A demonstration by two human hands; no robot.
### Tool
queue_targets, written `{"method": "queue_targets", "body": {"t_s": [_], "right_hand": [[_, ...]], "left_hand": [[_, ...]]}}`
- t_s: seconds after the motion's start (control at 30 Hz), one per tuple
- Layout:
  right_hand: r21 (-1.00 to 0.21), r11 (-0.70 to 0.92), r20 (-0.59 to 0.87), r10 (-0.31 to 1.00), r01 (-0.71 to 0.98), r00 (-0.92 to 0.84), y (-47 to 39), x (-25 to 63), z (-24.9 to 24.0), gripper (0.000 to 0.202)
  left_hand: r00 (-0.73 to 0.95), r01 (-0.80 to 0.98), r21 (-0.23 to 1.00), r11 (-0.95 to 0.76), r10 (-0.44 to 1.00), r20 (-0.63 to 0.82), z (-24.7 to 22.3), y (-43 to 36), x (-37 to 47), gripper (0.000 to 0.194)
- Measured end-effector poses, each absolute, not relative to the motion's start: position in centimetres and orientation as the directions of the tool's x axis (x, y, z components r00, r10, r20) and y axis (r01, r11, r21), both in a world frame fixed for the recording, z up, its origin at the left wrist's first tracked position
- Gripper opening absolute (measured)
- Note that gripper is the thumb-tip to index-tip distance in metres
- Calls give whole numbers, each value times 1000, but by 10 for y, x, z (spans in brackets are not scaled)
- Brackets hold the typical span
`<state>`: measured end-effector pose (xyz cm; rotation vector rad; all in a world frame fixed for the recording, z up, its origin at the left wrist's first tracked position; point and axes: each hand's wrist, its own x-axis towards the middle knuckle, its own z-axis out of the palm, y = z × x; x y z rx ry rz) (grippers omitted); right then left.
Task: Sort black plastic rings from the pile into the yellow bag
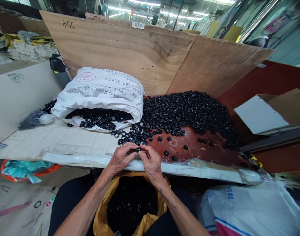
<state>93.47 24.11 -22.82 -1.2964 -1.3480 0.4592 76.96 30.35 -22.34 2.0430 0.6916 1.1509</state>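
My left hand (pixel 123 157) and my right hand (pixel 151 163) meet at the table's front edge, fingers pinched from both sides on a small black plastic part (pixel 137 149). Its exact shape is mostly covered by the fingertips. Just beyond the hands lie loose black ring-like parts (pixel 119 133). A large pile of small black parts (pixel 186 109) spreads behind and to the right. On the left, a white woven sack (pixel 103 88) lies on its side, its mouth spilling more black parts. Below my hands, an open yellow sack (pixel 102 209) between my legs holds dark contents.
Wooden boards (pixel 120 42) wall the back of the table. A cardboard piece (pixel 260 114) leans at the right, and a grey plastic bag (pixel 31 119) lies at the left. Beneath the edge are an orange-rimmed basket (pixel 7 175) and a white sack (pixel 250 206).
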Motion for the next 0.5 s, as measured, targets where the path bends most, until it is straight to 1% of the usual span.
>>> {"method": "queue_targets", "body": {"t_s": [0.1,0.17,0.3,0.4,0.5], "right_hand": [[-821,333,478,846,465,237,241,936,-223,21],[-790,353,503,840,501,203,241,936,-221,20],[-792,318,467,866,521,181,241,935,-220,17],[-774,283,464,862,566,205,241,931,-218,23],[-718,294,512,837,631,193,240,926,-213,29]], "left_hand": [[461,141,791,-595,746,479,-222,302,770,19],[459,127,786,-605,738,494,-220,301,770,16],[460,74,759,-647,698,550,-219,300,770,13],[480,59,761,-646,686,546,-220,301,770,15],[503,50,764,-643,677,537,-220,302,769,18]]}}
